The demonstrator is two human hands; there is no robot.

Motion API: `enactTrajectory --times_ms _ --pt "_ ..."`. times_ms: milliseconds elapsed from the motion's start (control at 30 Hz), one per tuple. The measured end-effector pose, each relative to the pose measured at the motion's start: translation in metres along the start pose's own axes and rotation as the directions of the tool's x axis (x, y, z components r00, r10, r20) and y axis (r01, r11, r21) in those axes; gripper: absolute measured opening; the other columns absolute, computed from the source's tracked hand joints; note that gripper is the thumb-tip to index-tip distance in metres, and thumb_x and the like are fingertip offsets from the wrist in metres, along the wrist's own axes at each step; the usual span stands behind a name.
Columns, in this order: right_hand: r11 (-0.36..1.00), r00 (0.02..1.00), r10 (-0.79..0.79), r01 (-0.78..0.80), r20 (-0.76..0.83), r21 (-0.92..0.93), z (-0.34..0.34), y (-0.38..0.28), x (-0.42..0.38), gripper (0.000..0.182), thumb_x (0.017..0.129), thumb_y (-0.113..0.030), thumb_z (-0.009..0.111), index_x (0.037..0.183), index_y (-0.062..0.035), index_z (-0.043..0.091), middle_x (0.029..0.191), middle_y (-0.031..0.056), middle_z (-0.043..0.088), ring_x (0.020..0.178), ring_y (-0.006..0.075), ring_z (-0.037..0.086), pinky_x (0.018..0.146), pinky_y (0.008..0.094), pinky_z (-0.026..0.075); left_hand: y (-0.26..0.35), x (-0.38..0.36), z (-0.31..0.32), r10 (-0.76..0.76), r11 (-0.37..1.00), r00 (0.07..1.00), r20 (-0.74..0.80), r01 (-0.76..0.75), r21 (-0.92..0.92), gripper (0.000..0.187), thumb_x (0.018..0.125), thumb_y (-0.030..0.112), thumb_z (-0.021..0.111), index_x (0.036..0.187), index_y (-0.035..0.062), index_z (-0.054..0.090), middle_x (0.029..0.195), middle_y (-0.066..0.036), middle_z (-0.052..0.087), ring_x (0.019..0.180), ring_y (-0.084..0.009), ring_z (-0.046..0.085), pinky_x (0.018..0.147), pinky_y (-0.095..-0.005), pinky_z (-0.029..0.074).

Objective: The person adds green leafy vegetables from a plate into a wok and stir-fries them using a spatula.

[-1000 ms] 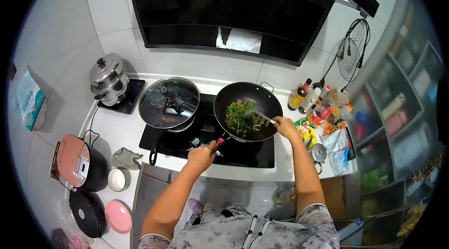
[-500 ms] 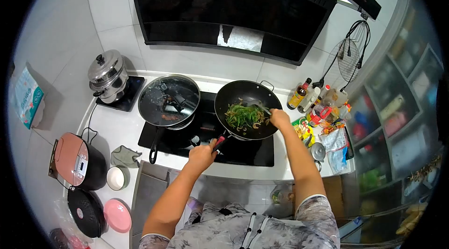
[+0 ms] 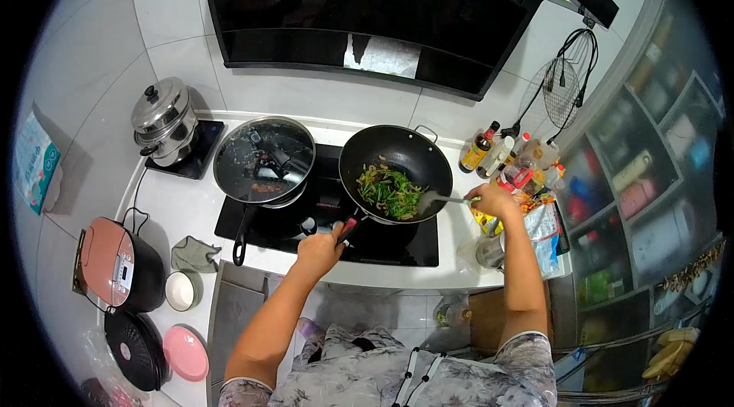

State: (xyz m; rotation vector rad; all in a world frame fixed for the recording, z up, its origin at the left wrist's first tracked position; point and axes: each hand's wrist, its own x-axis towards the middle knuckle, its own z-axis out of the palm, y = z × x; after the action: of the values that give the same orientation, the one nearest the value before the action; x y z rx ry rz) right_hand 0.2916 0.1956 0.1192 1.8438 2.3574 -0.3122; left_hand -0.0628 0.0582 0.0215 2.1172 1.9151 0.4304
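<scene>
A dark wok [image 3: 359, 149] sits on the right side of the black cooktop [image 3: 397, 250]. In it lie chopped green vegetables [image 3: 391, 191] mixed with pale brownish pieces. My left hand [image 3: 318, 252] is closed around the wok's black-and-red handle [image 3: 348, 230]. To the right of the wok, my right hand [image 3: 493, 200] grips the handle of a spatula [image 3: 440, 198]; its head rests inside the wok at the right edge of the food. On the left burner stands a pan with a glass lid [image 3: 264, 162], fogged, so its contents show only dimly.
Sauce bottles [image 3: 478, 151] and food packets [image 3: 544, 227] crowd the counter at right. A steel steamer pot [image 3: 164, 120] stands at back left. Along the left are a rice cooker [image 3: 122, 265], a cloth [image 3: 195, 254], a white bowl [image 3: 181, 291] and a pink plate [image 3: 186, 353].
My right hand has drawn the spatula rightward, from over the vegetables to the wok's right side. The food now lies more spread out. My left hand still holds the handle.
</scene>
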Motion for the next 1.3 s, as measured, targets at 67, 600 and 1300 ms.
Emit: enactTrajectory --times_ms 67,600,1300 --pt "0.996 0.997 -0.078 0.077 0.025 0.043 0.038 0.005 0.021 0.03 0.072 -0.017 0.062 0.102 -0.0154 0.066 0.098 0.0153 0.064 0.091 0.0298 0.061 0.081 0.038 0.048 0.0 0.001 0.002 -0.003 1.0 1.0 -0.011 0.003 -0.009 0.048 0.078 0.027 0.062 0.122 0.0126 0.05 0.071 -0.017 0.063 0.066 -0.0347 0.063 0.058 -0.0439 0.049" --pt "0.091 0.941 0.111 -0.329 0.319 0.94 0.102 -0.066 0.103 0.031 0.088 -0.013 0.047 0.118 -0.0092 0.05 0.058 0.003 0.044 0.039 0.0096 0.037 0.032 0.0235 0.024 0.001 0.001 -0.003 -0.054 0.998 0.997 0.062 0.057 -0.035 0.049 0.079 0.029 0.059 0.126 0.0162 0.048 0.077 -0.019 0.064 0.071 -0.0354 0.062 0.063 -0.0453 0.049" --pt "0.876 0.978 0.018 0.085 -0.21 0.475 0.094 -0.081 0.079 0.029 0.079 -0.021 0.059 0.107 -0.0138 0.063 0.1 0.0185 0.062 0.095 0.034 0.059 0.083 0.0408 0.046 0.004 0.0 -0.004 -0.048 0.998 0.998 0.039 0.05 -0.033 0.046 0.078 0.027 0.062 0.122 0.0159 0.052 0.077 -0.018 0.064 0.071 -0.0351 0.063 0.063 -0.0441 0.05"
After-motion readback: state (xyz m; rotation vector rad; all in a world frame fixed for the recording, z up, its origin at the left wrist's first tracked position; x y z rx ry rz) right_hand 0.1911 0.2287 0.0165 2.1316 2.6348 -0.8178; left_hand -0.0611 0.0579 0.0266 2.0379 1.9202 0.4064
